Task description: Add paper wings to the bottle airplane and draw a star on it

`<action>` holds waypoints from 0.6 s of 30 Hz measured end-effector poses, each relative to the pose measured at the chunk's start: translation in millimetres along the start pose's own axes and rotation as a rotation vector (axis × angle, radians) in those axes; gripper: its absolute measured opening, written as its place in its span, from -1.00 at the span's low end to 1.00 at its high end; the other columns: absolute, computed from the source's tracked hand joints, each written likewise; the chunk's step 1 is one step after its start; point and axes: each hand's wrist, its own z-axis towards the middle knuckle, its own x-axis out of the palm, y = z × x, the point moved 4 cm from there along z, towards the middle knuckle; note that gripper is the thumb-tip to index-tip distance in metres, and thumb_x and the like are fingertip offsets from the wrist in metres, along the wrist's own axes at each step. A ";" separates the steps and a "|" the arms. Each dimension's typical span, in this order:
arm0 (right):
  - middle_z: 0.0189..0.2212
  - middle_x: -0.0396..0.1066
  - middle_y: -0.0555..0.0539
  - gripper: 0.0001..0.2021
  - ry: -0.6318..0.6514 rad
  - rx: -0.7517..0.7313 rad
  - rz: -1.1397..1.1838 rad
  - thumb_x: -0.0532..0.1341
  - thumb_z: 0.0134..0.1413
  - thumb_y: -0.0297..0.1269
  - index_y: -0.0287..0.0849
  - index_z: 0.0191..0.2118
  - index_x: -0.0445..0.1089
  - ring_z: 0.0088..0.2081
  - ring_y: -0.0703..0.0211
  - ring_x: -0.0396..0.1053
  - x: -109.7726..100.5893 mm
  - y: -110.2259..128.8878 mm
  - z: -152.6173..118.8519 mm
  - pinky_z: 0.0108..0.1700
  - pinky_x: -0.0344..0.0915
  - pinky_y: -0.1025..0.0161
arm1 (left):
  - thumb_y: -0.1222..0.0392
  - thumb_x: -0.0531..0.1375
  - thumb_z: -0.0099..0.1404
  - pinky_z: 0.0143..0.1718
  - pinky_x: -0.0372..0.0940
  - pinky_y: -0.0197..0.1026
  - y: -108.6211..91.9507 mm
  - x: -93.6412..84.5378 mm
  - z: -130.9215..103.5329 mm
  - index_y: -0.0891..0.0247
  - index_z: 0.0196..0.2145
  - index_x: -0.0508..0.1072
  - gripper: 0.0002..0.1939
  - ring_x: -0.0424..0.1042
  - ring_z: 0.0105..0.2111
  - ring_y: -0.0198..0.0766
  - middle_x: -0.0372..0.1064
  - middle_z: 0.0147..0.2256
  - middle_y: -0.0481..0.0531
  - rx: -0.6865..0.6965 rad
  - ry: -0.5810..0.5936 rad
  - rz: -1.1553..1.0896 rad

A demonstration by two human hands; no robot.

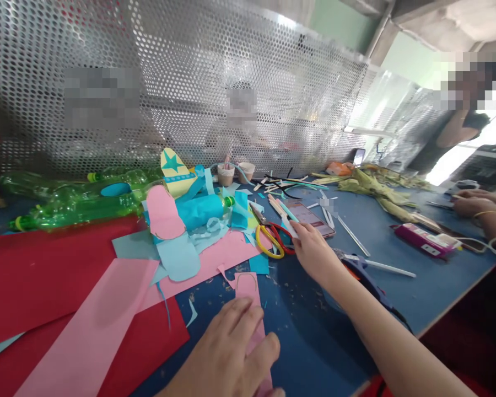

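Note:
My left hand (pixel 235 353) lies spread over a narrow pink paper strip (pixel 248 284), which has a curved line drawn at its far end. Farther out, my right hand (pixel 316 251) has its fingers closed beside red-handled scissors (pixel 281 240); a pale stick-like piece shows at its fingertips, but what it grips is partly hidden. Yellow-handled scissors (pixel 268 252) lie crossed with the red ones. Left of them stands a toy plane of blue paper (pixel 200 211) around a bottle, with a yellow tail (pixel 172 165), a pink rounded piece (pixel 164 212) and a light blue one (pixel 179 258).
Green plastic bottles (pixel 82 212) lie at the left behind red paper sheets (pixel 58 281). A phone (pixel 310 216), a glue gun (pixel 366 284), glue sticks (pixel 391 268) and a purple power strip (pixel 424 241) are on the right. Another person's hands (pixel 475 204) are at the far right.

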 end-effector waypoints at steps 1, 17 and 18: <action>-0.05 0.38 -0.36 -0.56 0.001 -0.002 -0.009 0.02 0.06 -0.55 -0.30 0.04 0.41 0.00 -0.18 0.36 0.2 -1.1 0.3 0.06 0.27 -0.07 | -0.03 0.01 0.37 -0.07 0.41 0.00 -0.9 -2.1 2.8 0.16 -0.03 0.40 -0.65 0.39 0.01 -0.01 0.46 -0.06 0.21 -0.003 0.069 0.004; -0.28 0.50 -0.23 -0.80 0.207 -0.051 -0.284 0.18 0.21 -0.27 -0.29 -0.16 0.42 -0.16 -0.12 0.38 -9.9 47.1 1.1 -0.06 0.19 0.11 | 0.14 0.25 0.14 -0.06 0.40 0.01 5.2 -22.2 30.3 0.26 -0.07 0.51 -0.62 0.40 -0.02 0.11 0.44 -0.02 0.26 -0.256 0.573 -0.118; -0.29 0.50 -0.26 -0.80 0.228 -0.045 -0.297 0.18 0.22 -0.27 -0.32 -0.17 0.42 -0.17 -0.13 0.40 -10.7 49.1 1.4 -0.07 0.19 0.10 | 0.11 0.25 0.13 -0.03 0.37 0.10 8.7 -22.4 29.6 0.26 -0.01 0.49 -0.55 0.36 0.03 0.20 0.39 0.04 0.32 -0.310 0.598 -0.105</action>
